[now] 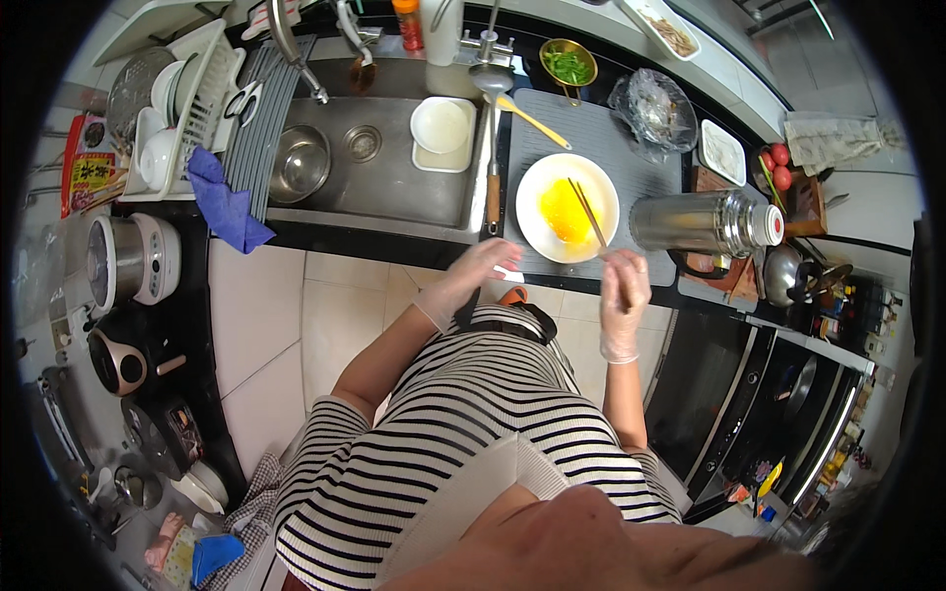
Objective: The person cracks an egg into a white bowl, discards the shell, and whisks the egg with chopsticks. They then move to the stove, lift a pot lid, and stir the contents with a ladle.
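A white bowl with yellow beaten egg in it stands on a grey ridged mat. My right hand, in a clear disposable glove, is shut on a pair of chopsticks at the bowl's near right rim; their far ends lie in the egg. My left hand, gloved too, is near the counter edge to the left of the bowl. Its fingers are apart and it holds nothing. Beyond the bowl lies a yellow-handled utensil, and a long-handled ladle rests along the sink's right edge.
A steel thermos lies on its side right of the bowl. Behind are a plastic-covered bowl and a small gold pan of chopped greens. Left is a steel sink with a white bowl; further left, a dish rack.
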Demonstrator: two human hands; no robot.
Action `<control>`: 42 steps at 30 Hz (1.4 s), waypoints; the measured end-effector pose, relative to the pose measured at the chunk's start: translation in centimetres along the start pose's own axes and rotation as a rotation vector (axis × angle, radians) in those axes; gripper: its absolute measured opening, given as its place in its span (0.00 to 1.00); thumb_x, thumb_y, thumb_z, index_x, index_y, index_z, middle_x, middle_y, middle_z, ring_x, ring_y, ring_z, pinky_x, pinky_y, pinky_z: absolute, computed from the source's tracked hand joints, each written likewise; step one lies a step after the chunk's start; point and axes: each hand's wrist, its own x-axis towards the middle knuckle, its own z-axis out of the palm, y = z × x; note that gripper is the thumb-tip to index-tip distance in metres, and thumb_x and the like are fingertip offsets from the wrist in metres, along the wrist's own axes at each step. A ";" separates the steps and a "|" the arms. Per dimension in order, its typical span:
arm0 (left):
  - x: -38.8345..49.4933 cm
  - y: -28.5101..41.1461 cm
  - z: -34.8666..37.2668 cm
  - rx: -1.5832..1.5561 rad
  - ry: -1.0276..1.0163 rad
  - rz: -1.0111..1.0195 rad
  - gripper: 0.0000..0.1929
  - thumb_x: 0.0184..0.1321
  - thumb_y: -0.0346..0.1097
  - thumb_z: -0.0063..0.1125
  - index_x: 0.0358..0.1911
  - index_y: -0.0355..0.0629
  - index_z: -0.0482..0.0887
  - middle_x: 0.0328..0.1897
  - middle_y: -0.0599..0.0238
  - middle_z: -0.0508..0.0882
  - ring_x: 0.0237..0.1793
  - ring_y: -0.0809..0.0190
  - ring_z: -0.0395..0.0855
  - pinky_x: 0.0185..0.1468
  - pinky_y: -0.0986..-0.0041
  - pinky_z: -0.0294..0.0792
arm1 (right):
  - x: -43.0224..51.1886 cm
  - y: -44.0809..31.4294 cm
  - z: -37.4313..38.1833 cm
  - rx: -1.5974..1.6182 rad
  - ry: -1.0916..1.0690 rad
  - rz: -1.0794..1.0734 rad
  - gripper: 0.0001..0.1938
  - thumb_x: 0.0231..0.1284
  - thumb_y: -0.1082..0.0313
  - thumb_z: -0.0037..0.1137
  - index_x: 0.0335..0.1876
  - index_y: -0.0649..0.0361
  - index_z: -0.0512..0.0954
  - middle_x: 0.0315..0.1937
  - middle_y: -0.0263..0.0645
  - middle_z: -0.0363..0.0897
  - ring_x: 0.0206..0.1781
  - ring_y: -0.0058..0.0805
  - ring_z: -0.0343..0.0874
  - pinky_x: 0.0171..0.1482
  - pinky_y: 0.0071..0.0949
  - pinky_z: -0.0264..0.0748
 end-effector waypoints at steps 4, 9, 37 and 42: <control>-0.3 0.6 1.2 -0.447 -0.206 0.071 0.23 0.67 0.51 0.33 0.51 0.39 0.71 0.49 0.63 0.77 0.52 0.65 0.73 0.53 0.69 0.66 | 0.4 -2.3 5.7 -0.001 -0.248 -0.270 0.08 0.48 0.75 0.56 0.35 0.59 0.75 0.38 0.41 0.72 0.41 0.39 0.73 0.42 0.32 0.72; 2.0 0.4 -4.1 -0.742 -0.091 0.151 0.15 0.67 0.41 0.36 0.47 0.38 0.70 0.43 0.61 0.79 0.43 0.61 0.78 0.49 0.69 0.70 | 1.9 -3.2 13.2 -0.070 -0.459 -0.416 0.20 0.40 0.77 0.51 0.45 0.62 0.72 0.46 0.44 0.69 0.55 0.45 0.65 0.56 0.37 0.63; 16.3 -5.1 -17.6 0.007 0.634 -0.025 0.32 0.53 0.43 0.53 0.61 0.43 0.57 0.62 0.57 0.64 0.59 0.53 0.64 0.57 0.57 0.58 | -5.8 -1.1 4.9 -0.076 -0.279 0.263 0.24 0.45 0.79 0.53 0.53 0.58 0.70 0.52 0.43 0.70 0.60 0.42 0.65 0.62 0.36 0.61; 13.8 -1.5 -16.0 0.159 0.826 0.198 0.23 0.59 0.38 0.49 0.57 0.40 0.63 0.55 0.60 0.71 0.54 0.62 0.69 0.57 0.71 0.61 | -8.0 -0.3 2.0 0.058 -0.143 0.424 0.20 0.51 0.76 0.50 0.53 0.59 0.70 0.50 0.44 0.71 0.55 0.40 0.69 0.57 0.31 0.66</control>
